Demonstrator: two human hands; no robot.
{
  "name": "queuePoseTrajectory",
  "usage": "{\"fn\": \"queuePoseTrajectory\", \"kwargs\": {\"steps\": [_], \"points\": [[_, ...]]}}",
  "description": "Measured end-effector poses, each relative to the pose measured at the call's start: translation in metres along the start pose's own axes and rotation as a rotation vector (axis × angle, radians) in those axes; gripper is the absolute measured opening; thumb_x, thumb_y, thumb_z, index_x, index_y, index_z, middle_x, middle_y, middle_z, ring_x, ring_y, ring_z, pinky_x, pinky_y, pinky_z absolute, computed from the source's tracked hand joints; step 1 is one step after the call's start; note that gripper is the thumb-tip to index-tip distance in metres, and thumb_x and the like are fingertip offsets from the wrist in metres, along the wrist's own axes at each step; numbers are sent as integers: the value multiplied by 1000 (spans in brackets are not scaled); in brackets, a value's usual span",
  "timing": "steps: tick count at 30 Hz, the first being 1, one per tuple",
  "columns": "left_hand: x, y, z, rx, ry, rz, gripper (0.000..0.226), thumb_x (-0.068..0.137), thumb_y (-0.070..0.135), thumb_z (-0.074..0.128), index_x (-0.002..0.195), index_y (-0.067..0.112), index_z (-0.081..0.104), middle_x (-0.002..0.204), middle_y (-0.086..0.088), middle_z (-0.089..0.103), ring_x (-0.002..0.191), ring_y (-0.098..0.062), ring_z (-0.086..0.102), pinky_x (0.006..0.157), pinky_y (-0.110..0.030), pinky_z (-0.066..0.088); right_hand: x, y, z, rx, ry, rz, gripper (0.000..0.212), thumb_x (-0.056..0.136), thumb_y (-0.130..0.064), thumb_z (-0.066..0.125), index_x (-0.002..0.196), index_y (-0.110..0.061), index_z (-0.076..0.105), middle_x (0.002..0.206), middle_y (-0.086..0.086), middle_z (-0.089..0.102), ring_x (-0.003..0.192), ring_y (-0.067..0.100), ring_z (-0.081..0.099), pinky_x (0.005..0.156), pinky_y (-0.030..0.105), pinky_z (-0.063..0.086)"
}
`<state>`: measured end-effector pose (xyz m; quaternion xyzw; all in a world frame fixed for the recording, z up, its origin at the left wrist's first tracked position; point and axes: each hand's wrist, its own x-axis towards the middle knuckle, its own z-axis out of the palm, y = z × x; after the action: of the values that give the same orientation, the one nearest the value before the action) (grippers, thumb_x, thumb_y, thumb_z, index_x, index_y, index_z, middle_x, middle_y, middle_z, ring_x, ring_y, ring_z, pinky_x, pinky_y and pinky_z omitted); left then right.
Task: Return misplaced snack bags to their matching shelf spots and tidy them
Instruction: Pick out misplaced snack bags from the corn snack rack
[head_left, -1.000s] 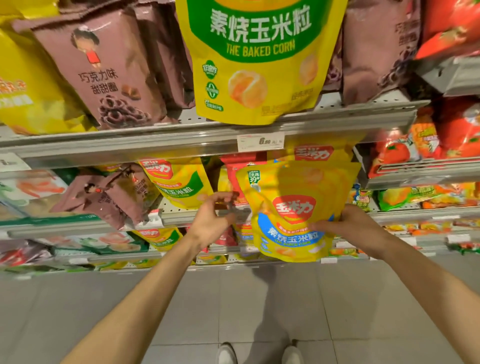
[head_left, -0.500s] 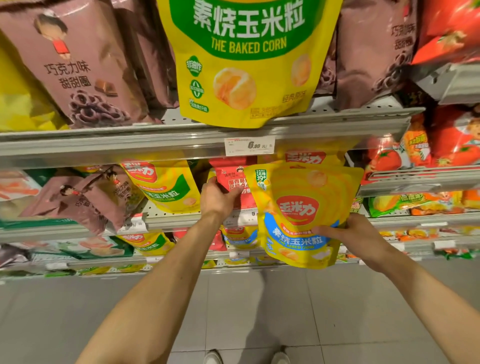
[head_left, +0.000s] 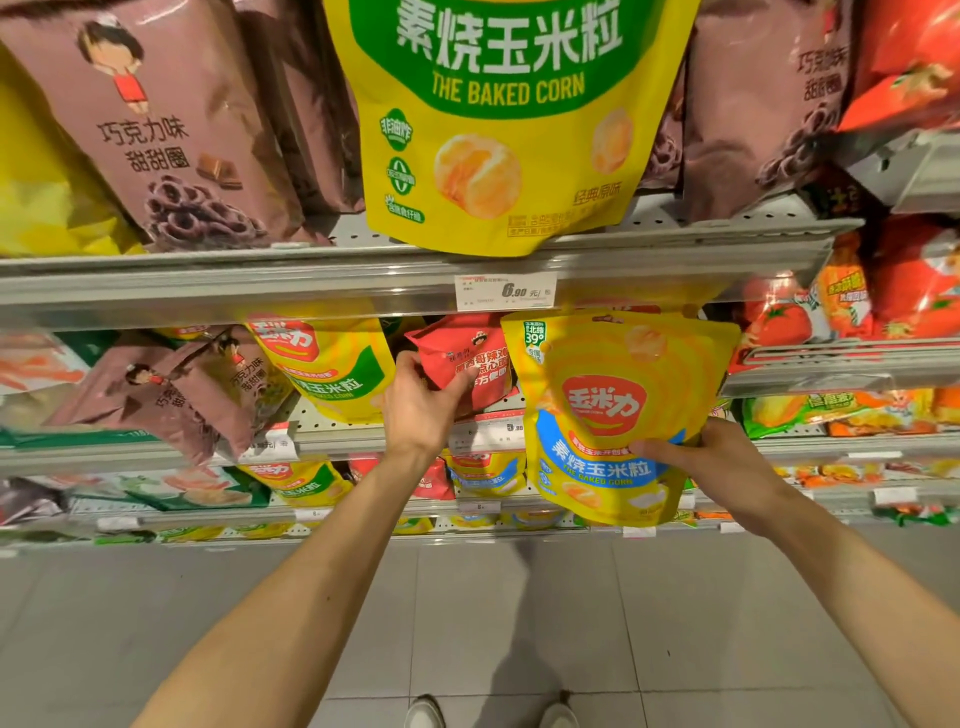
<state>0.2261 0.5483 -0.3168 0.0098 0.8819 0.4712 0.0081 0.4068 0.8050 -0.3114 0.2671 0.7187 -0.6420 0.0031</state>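
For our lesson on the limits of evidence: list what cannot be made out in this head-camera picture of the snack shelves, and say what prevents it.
- Red bag: its lower left part is hidden by the left hand.
- Yellow and blue corn bag: its lower right edge is covered by the right hand.
- Big yellow and green corn bag: its top is cut off by the upper edge of the picture.
- Price tag: the small print is too small to read.

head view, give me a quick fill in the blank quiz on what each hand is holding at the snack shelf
1. The left hand grips a ____ snack bag on the second shelf.
2. The right hand holds a yellow baked corn bag with a ____ lower band.
3. The price tag under the large baked corn bag reads ____ yuan.

Missing words: red; blue; 6.90
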Motion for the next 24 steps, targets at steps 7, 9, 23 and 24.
{"fn": "queuePoseTrajectory", "kwargs": {"steps": [7, 9, 23, 24], "points": [[-19, -10, -33, 15, -48, 82, 49, 77, 51, 83, 110, 20, 64, 91, 6, 75, 84, -15, 71, 77, -32, 56, 4, -5, 5, -47, -2, 1, 33, 79, -21, 84, 109, -28, 72, 100, -11, 77, 86, 5, 75, 67, 19, 56], [-21, -13, -42, 1, -72, 75, 49, 77, 53, 83, 110, 21, 66, 91, 8, 77, 83, -11, 72, 79, -34, 59, 4, -7, 7, -53, -2, 2, 34, 79, -20, 84, 111, -25, 73, 101, -9, 78, 88, 7, 75, 69, 22, 56], [-38, -38, -106, -2, -198, -10, 42, 72, 54, 86, 100, 29, 67, 83, 9, 79, 74, -10, 75, 71, -40, 62, -5, -17, 0, -100, -17, 17, 37, 78, -22, 84, 114, -18, 74, 103, -6, 79, 86, 10, 77, 71, 28, 58], [-39, -37, -108, 2, -210, -6, 42, 73, 54, 85, 100, 28, 67, 82, 8, 79, 71, -10, 74, 68, -38, 61, -5, -18, -1, -100, -23, 19, 38, 78, -23, 84, 115, -19, 73, 104, -5, 79, 87, 10, 77, 71, 27, 58]]}}
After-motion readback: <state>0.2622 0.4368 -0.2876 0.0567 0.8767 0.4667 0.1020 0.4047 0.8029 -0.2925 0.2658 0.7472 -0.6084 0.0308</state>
